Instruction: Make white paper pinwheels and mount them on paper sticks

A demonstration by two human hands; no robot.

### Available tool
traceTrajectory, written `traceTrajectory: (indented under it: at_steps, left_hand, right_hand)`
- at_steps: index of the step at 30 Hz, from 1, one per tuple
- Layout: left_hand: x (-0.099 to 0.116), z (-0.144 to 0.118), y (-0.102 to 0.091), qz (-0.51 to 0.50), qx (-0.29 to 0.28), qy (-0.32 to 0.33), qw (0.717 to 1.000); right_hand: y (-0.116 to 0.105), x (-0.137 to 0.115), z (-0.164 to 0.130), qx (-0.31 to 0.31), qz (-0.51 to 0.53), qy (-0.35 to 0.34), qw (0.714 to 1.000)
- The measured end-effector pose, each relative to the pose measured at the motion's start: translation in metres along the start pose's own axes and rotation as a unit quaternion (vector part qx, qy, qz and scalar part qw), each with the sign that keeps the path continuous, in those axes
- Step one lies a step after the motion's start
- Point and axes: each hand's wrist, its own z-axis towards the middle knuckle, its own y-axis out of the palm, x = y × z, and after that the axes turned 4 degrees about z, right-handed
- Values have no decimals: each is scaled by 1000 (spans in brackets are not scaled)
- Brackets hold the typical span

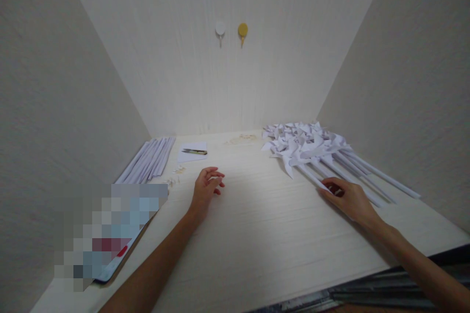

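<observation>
Head view shows a pale worktop (257,234) set in an alcove, with both forearms reaching across it. Left hand (206,187) rests near the middle of the worktop with fingers loosely curled and apart, gripping nothing. Right hand (348,199) lies at the near end of a pile of white paper pinwheels (306,143) on long paper sticks; its fingers close around the lower end of one stick (316,178), which lies flat on the worktop with the others. Pinwheel heads cluster at the far right of the worktop, their sticks fanning out toward the right edge. At the far left lies a bundle of plain rolled paper sticks (149,159). Just right of that bundle, a small clipper tool (194,151) lies on a white paper sheet (191,155). Small pale scraps (176,173) are scattered between the sheet and the left hand. Two round hooks (231,30), one white and one yellow, are fixed side by side on the back wall.
</observation>
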Motion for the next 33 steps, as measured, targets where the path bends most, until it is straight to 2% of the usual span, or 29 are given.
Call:
traceTrajectory:
  at_steps: [9, 33]
  left_hand:
    - [-2, 1, -1, 9, -7, 1, 1000]
    - [-2, 1, -2, 17, -12, 2, 1000]
  right_hand:
    - [1, 15, 7, 22, -21, -4, 1000]
    - [-1, 21, 8, 2, -38, -4, 999]
